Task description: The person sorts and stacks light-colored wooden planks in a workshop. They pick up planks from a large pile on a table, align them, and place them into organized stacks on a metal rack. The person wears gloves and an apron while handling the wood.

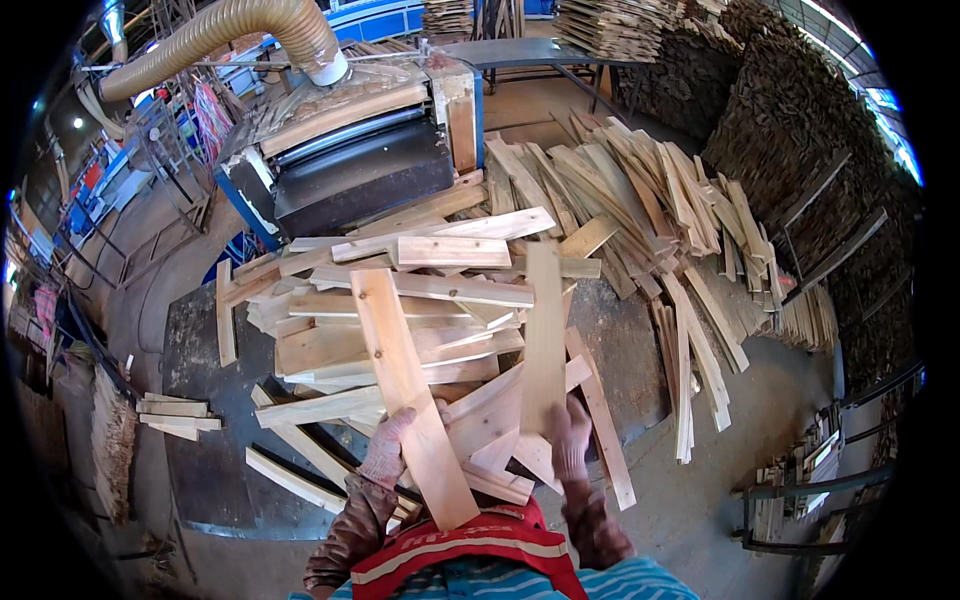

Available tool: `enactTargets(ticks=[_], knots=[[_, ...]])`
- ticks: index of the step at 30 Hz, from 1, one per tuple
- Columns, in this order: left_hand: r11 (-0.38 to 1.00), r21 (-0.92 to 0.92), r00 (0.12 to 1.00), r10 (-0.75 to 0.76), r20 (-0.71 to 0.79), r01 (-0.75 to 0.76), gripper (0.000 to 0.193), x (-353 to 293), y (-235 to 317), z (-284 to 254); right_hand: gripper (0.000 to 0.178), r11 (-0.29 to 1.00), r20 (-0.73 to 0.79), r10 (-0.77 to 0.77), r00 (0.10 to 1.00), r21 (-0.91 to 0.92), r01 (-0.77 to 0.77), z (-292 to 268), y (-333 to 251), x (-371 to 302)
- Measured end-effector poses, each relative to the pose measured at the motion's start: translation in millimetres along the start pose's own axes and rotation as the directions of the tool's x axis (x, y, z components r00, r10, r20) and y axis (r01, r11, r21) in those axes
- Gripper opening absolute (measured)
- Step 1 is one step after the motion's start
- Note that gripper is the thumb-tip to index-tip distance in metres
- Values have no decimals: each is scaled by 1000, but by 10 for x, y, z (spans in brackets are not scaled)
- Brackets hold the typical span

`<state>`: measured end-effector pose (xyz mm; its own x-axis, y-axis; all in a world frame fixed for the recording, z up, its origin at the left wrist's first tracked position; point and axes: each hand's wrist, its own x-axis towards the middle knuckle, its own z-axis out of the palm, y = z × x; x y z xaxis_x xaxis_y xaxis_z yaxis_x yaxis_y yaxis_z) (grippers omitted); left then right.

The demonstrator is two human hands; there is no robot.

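Note:
Gloved, my left hand (pixel 388 450) grips the edge of a knotty wooden plank (pixel 405 385), which slants from the pile down toward my red apron. Off to its right, my right hand (pixel 570 440), slightly blurred, holds the lower end of a paler wooden board (pixel 543 330) that points almost straight away from me. Beneath and beyond both lies a loose heap of cut boards (pixel 330 350), crossing at many angles. The fingers behind each held piece are partly hidden.
A planer-like machine (pixel 365 170) with a dark bed and a ribbed hose (pixel 230 40) stands beyond the heap. More boards (pixel 620 190) sprawl at the far right. Short pieces (pixel 180 415) lie on the dark tabletop (pixel 215 490) at left. A metal rack (pixel 810 490) stands right.

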<state>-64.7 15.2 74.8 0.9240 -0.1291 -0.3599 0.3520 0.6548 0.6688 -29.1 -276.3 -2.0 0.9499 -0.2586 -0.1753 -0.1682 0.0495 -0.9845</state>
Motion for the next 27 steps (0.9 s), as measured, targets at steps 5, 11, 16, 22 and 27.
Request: enactTargets(ticks=[5, 11, 16, 22, 27], knots=[[984, -114, 990, -142, -13, 140, 57, 362, -139, -98, 41, 993, -55, -113, 992, -34, 111, -160, -238, -1029], [984, -161, 992, -53, 117, 71, 54, 772, -161, -42, 41, 978, 452, -3, 892, -186, 98, 275, -534, -931], [993, -73, 982, 78, -171, -92, 38, 747, 371, -263, 27, 737, 621, -249, 743, -377, 561, 732, -813, 410], [947, 13, 834, 290, -469, -322, 43, 963, 572, -911, 79, -52, 789, -422, 447, -513, 857, 2111, -918, 2865], [936, 62, 769, 322, -552, -348, 48, 1216, 566, -1066, 77, -218, 828, 131, 545, -512, 831, 2702, -677, 3428]])
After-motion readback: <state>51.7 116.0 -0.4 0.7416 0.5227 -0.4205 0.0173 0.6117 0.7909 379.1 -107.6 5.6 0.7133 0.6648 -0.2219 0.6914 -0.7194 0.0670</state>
